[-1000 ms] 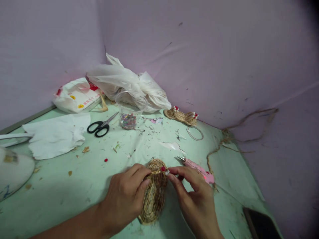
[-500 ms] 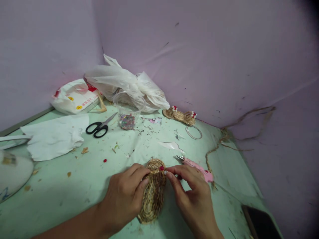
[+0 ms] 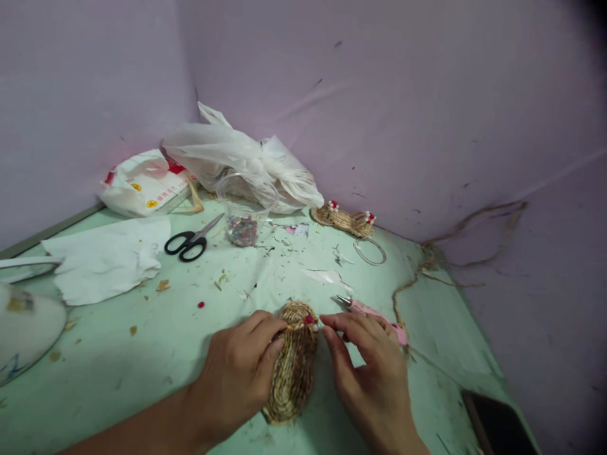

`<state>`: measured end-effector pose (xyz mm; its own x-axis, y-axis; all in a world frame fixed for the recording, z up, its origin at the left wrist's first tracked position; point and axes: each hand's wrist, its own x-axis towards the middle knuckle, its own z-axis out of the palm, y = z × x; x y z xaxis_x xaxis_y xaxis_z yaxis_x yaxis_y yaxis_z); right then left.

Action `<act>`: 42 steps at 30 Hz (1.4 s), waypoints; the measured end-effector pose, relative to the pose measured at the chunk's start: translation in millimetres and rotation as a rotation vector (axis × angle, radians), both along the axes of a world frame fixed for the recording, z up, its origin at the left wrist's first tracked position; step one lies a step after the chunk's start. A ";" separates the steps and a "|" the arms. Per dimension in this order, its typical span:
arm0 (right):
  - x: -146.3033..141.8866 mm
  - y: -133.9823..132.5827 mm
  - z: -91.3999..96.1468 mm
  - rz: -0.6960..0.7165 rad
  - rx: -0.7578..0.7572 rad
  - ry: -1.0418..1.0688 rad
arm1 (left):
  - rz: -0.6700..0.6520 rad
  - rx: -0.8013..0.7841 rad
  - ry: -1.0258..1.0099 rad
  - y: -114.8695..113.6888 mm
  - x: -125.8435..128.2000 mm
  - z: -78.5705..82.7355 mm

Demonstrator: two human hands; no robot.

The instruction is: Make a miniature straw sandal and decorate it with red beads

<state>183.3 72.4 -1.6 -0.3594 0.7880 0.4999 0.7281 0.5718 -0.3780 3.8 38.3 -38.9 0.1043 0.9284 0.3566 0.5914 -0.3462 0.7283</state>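
A small woven straw sandal lies on the green table near its front edge. My left hand grips the sandal's left side, thumb and fingers wrapped round it. My right hand pinches at the strap by its toe, where a red bead and a white bead sit. Just behind my right hand lies a pink glue gun, its metal tip pointing left.
Black scissors, a clear cup of coloured beads, white plastic bags, a white cloth and a finished straw sandal lie farther back. A wire ring, loose twine and a dark phone are at the right.
My right hand's fingers have shifted slightly at the beads on the strap. My left hand keeps its hold on the sandal.
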 end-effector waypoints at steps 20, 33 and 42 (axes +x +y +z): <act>15.2 4.4 10.1 -0.270 -0.199 0.402 | 0.040 -0.022 0.060 1.0 -5.8 -3.4; 23.9 -14.0 43.6 -0.101 -0.407 0.280 | 0.552 -0.093 -0.250 24.1 -67.2 71.3; 10.4 -26.0 34.1 0.007 -0.600 -0.051 | -0.078 -0.212 0.146 10.8 -51.9 47.9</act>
